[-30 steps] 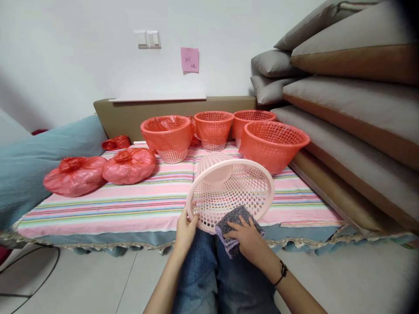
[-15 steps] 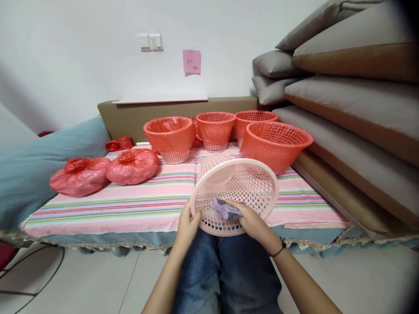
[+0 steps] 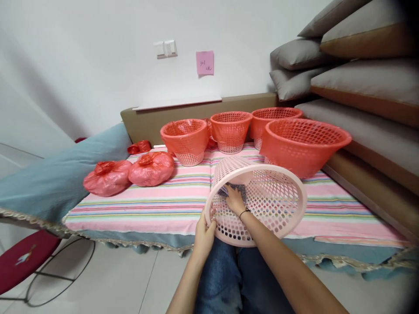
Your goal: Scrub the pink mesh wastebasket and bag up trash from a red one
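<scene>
A pale pink perforated plastic basket (image 3: 255, 242) lies tipped on its side, its wide mouth facing me, at the front edge of the striped cloth. My left hand (image 3: 204, 231) grips the basket's rim at its lower left, thumb on the inside. Reaching deep into the basket, my right hand (image 3: 235, 198) presses a purple and grey cloth (image 3: 240, 190) against the inner left wall. Its fingers are on the cloth, which is partly hidden behind them.
Several baskets lined with red bags, such as the large right one (image 3: 294, 150), stand behind. Two tied red bags (image 3: 152, 169) lie at left, near a small red roll (image 3: 139, 147). Stacked cushions (image 3: 363, 83) rise at right. A dark red stool (image 3: 29, 257) stands lower left.
My right hand has moved deeper into the basket, carrying the cloth from near the mouth to the inner left wall. The view has turned left. My left hand keeps its rim hold.
</scene>
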`<action>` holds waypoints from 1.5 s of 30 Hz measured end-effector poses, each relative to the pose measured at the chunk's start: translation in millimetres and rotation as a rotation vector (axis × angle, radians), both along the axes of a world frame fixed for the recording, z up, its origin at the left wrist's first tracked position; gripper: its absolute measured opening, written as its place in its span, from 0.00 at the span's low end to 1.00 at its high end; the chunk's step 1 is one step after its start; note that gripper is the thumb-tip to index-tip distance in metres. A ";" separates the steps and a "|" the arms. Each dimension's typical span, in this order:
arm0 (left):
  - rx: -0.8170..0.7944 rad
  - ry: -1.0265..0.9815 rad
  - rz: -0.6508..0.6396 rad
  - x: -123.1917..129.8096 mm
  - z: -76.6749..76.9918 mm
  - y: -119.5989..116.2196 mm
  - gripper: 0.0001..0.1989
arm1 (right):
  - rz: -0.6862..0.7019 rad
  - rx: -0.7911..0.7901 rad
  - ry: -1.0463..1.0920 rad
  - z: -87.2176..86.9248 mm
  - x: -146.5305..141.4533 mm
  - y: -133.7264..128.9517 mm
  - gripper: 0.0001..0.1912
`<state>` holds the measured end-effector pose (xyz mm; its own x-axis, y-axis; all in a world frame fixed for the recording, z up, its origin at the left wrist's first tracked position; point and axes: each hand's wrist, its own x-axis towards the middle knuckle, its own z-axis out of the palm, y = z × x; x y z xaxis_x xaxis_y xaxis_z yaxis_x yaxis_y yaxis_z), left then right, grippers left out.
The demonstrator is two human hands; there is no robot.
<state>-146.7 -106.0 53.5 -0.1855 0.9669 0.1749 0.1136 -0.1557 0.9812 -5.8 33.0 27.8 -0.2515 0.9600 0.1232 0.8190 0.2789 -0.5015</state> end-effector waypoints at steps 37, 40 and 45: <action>0.040 0.097 -0.024 -14.1 28.9 4.2 0.28 | 0.117 -0.227 -0.089 32.1 66.0 -192.1 0.34; 0.072 0.260 -0.064 -17.7 58.1 0.7 0.27 | 0.104 -0.210 -0.135 33.2 84.2 -187.6 0.32; 0.052 0.373 -0.061 -16.2 70.1 -4.5 0.27 | 0.155 -0.212 -0.113 36.8 95.5 -187.6 0.37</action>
<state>-162.8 -110.5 123.6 -0.0419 0.9624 0.2684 0.4501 -0.2217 0.8650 89.7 -154.5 64.5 -0.3982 0.9102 -0.1136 0.8289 0.3040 -0.4696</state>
